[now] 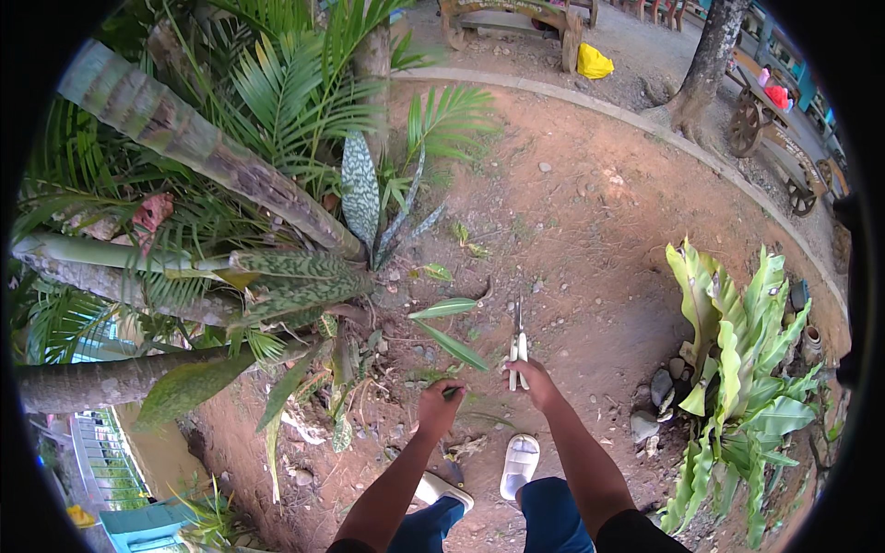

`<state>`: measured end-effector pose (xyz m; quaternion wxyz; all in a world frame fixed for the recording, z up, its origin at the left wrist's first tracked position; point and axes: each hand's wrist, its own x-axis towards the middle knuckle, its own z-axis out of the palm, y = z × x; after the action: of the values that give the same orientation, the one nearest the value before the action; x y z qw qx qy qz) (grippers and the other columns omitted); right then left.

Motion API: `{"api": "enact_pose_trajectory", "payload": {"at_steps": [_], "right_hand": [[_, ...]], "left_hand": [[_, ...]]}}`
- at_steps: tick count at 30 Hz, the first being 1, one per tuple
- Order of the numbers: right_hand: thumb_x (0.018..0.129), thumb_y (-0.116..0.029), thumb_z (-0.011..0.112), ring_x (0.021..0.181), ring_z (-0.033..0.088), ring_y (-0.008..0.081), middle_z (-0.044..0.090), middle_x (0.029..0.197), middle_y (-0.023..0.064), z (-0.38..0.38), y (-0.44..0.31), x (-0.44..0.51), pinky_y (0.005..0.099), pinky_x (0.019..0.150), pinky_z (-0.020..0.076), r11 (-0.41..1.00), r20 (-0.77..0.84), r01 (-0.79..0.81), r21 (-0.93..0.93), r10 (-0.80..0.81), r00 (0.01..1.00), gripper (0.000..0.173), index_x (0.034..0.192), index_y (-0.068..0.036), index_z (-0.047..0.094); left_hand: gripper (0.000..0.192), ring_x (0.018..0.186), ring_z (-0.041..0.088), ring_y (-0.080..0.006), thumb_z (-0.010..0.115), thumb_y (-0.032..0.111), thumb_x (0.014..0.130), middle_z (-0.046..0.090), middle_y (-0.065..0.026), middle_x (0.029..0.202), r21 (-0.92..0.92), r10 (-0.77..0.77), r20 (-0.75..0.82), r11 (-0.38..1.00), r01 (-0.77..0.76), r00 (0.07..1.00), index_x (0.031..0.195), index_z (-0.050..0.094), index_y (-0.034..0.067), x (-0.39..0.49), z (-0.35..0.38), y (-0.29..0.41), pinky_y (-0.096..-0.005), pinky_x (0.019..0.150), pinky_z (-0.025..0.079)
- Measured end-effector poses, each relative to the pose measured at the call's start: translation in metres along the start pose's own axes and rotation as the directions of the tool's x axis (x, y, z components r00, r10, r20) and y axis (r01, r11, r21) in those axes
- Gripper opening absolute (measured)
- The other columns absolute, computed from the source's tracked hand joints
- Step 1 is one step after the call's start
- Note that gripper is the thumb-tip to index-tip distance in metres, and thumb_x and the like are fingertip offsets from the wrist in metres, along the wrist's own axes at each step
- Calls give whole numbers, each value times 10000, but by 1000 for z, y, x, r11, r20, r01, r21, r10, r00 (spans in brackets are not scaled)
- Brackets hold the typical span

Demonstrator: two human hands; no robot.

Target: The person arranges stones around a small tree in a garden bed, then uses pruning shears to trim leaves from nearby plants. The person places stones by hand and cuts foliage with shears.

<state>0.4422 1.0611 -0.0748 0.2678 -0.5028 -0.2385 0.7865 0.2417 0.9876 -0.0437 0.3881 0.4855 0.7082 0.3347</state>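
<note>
My right hand (534, 381) holds garden shears (518, 352) by pale handles, with the narrow metal blades pointing away from me. Closed around something small and green, perhaps a leaf piece, is my left hand (441, 406), to the left of the shears. Just beyond it, a long green leaf (451, 345) lies over the soil, and another green leaf (443, 308) is above that one. Mottled snake plant leaves (360, 190) stand at the base of the leaning palm trunks, beyond my left hand.
A leaning palm trunk (207, 148) and fronds fill the left. At right, a bird's nest fern (733, 373) grows beside stones (644, 425). A curved concrete edging (622, 119) borders the soil; past it are a tree trunk (705, 66), a yellow bag (593, 62) and wooden benches.
</note>
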Motion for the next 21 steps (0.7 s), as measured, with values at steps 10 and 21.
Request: {"api": "enact_pose_trajectory", "payload": {"at_steps": [10, 21], "right_hand": [[772, -290, 623, 757, 610, 173, 594, 851, 61, 1, 40, 130, 323, 686, 494, 988, -85, 156, -3, -156, 984, 330, 979, -47, 538], [744, -266, 637, 692, 550, 109, 574, 763, 30, -15, 53, 250, 251, 604, 422, 869, 176, 390, -305, -351, 920, 297, 922, -37, 572]], "left_hand": [[675, 1176, 416, -324, 645, 171, 824, 333, -213, 1322, -134, 93, -203, 983, -122, 975, 1373, 262, 83, 109, 32, -153, -388, 918, 404], [482, 1042, 524, -279, 669, 131, 794, 490, -165, 1150, 204, 250, -238, 958, -204, 939, 1208, 449, 17, 172, 2, -255, -362, 843, 441]]}}
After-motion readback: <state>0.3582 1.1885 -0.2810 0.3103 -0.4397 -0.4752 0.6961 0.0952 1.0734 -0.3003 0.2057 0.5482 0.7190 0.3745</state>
